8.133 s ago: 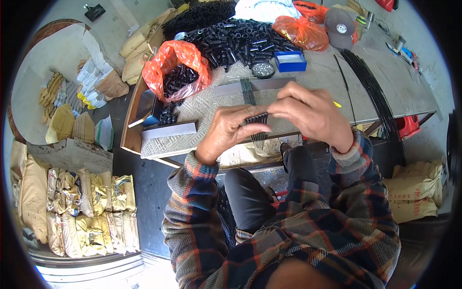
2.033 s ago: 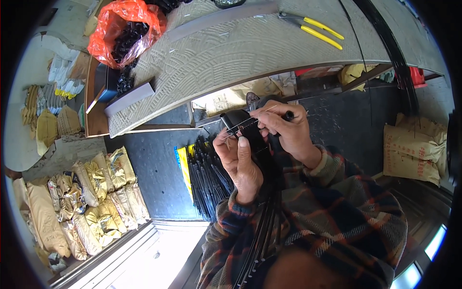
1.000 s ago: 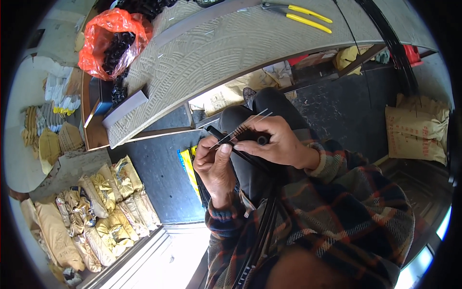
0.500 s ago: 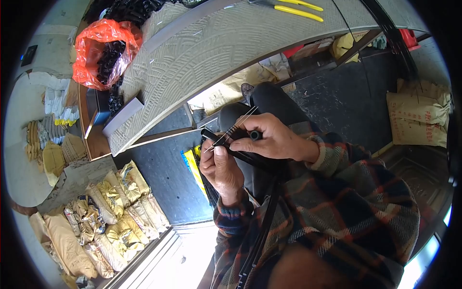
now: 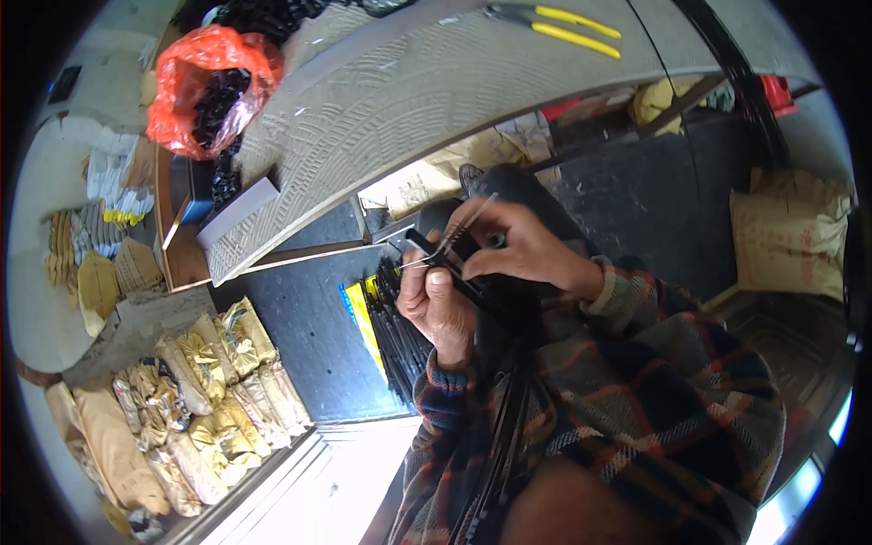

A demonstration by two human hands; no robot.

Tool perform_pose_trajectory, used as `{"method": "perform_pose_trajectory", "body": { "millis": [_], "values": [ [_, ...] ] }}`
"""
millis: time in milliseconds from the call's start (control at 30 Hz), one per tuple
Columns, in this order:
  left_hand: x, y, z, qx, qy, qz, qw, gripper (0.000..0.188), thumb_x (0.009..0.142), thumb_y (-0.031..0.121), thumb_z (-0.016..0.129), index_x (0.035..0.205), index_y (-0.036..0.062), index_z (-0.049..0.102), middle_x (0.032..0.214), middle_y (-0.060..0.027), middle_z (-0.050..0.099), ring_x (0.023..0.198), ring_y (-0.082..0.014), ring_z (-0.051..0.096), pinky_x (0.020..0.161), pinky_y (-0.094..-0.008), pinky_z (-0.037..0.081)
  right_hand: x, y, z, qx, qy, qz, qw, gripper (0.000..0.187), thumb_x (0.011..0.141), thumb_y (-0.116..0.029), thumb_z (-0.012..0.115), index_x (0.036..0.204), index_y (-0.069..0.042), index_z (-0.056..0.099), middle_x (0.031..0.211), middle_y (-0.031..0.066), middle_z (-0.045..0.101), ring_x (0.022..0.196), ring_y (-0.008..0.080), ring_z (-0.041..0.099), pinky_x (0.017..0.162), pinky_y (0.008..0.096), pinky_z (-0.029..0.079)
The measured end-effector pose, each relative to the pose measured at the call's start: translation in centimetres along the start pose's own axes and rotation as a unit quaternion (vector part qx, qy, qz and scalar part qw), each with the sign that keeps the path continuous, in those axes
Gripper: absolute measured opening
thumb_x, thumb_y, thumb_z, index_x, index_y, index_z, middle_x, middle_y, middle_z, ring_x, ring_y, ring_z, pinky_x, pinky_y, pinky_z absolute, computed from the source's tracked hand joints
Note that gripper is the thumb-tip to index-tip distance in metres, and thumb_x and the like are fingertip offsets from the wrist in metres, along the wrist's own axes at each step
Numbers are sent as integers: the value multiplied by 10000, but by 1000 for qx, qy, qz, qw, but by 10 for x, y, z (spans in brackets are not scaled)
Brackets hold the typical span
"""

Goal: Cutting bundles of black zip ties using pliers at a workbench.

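My left hand (image 5: 436, 309) pinches a black tube (image 5: 418, 240) in front of my knees, its end sticking up past the fingers. Thin metal wires (image 5: 474, 214) cross the tube near the left fingertips. My right hand (image 5: 531, 250) is curled round those wires and is partly smeared by motion. A short dark round piece (image 5: 497, 240) shows inside the right hand's curl. Long black strips (image 5: 509, 427) run down from the hands along my plaid sleeve; where they join the tube is hidden.
Ahead stands a grey textured table (image 5: 363, 118) with yellow-handled pliers (image 5: 577, 32) and a red plastic bag (image 5: 213, 91) of black parts. Black rods (image 5: 400, 327) and a yellow package (image 5: 365, 331) lie at my left. Wrapped bundles (image 5: 195, 400) sit farther left; a paper sack (image 5: 790, 241) stands right.
Both hands have shifted slightly right. My right hand has drawn a little away from the left, its fingers less tightly bunched. The view has tilted, showing more of the black rods.
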State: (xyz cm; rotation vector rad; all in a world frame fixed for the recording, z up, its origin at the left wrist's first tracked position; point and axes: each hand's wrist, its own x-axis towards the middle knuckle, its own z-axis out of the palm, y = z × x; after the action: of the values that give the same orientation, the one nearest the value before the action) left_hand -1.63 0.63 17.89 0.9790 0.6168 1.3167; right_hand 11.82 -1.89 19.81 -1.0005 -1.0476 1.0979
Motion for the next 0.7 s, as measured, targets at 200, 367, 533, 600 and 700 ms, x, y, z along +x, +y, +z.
{"method": "perform_pose_trajectory", "body": {
  "millis": [200, 367, 533, 600, 700],
  "values": [
    [4, 14, 17, -141, 3, -131, 981, 344, 812, 119, 620, 1108, -49, 570, 1063, -164, 611, 979, -220, 576, 949, -338, 390, 56, -52, -30, 12, 27, -200, 979, 264, 915, -261, 470, 875, -39, 609, 930, 46, 541, 701, 74, 491, 588, 202, 394],
    [-1, 18, 21, -221, 54, -198, 953, 172, 794, -38, 610, 952, 27, 630, 909, -32, 636, 857, -93, 571, 843, -244, 429, 79, -105, -6, -178, -259, 71, 947, 227, 885, -229, 559, 963, -20, 600, 789, 26, 593, 680, 54, 516, 588, 195, 427],
    [-3, 28, 24, -211, 13, -149, 966, 152, 802, -30, 606, 940, 32, 611, 878, -4, 608, 820, -78, 541, 827, -223, 405, 84, -93, -3, -202, -266, -54, 941, 431, 782, -153, 688, 1158, -54, 501, 688, 2, 551, 540, 69, 482, 493, 226, 376],
    [-5, 28, 23, -183, 33, -152, 971, 157, 802, -18, 617, 948, 37, 600, 910, -4, 598, 843, -76, 532, 832, -220, 398, 85, -84, -3, -243, -261, -98, 929, 412, 776, -164, 693, 1128, -56, 506, 646, 0, 527, 506, 76, 462, 471, 247, 349],
    [-5, 25, 20, -175, 49, -149, 972, 148, 804, 1, 625, 942, 42, 591, 938, -8, 589, 862, -76, 526, 845, -226, 393, 81, -87, 3, -339, -224, -124, 905, 373, 761, -188, 705, 1047, -60, 503, 575, 12, 483, 456, 107, 436, 448, 284, 313]
  ]
}}
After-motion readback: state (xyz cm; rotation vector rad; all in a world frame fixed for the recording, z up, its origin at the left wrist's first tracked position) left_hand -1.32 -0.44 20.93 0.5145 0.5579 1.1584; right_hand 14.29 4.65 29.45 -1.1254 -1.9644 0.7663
